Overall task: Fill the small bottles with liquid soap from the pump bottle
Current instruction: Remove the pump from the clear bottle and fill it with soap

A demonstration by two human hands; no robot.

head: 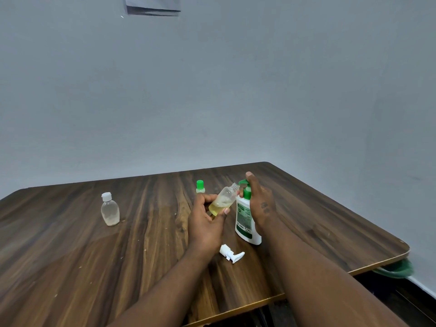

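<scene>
The left hand (205,223) pinches the small bottle (224,199) low down, thumb and fingers curled round it. The bottle sticks out toward 1 o'clock, tilted, with its open mouth just beside the green spout. Yellow soap sits in its bottom.

At 3 o'clock the right hand (260,204) grips the top of the pump bottle (245,220), one finger on the pump head.

A white pump top (232,252) lies at 5 o'clock, and a white-capped bottle (110,210) stands far off at 9 o'clock.

A plain, office-like room: bare grey wall (236,90) with a paper notice (153,5), wood-grain table (94,256)
</scene>
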